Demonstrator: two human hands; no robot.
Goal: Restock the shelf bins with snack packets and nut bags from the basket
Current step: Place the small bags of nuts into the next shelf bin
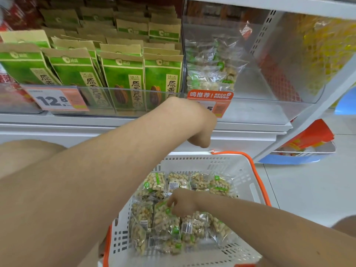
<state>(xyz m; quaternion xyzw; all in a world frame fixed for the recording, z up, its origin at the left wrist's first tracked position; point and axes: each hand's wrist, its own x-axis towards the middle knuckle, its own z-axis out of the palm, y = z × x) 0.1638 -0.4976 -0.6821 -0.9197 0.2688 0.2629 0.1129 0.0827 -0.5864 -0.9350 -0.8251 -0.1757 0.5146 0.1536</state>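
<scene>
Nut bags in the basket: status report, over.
Right hand pinches a nut bag in the basket. Left hand hangs at shelf edge, fingers hidden. Clear bin part filled, way open.

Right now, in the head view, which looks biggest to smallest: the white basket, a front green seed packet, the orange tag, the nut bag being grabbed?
1. white basket
2. green seed packet
3. orange tag and nut bag: look alike; the bag is nearer the camera, so unranked.
</scene>
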